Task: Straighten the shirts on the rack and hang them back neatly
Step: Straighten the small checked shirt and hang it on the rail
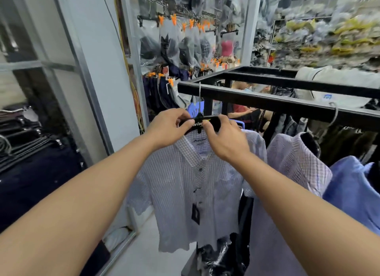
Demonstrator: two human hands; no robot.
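Both hands, left hand (167, 127) and right hand (223, 139), pinch the hanger (207, 121) on the rack (267, 100), fingers closed, squaring the checked shirt (189, 185) collar.

Single view, worn on my head: it looks forward and slightly down along both my arms, close upon the rack (267, 100) at chest height, shop wall beyond.
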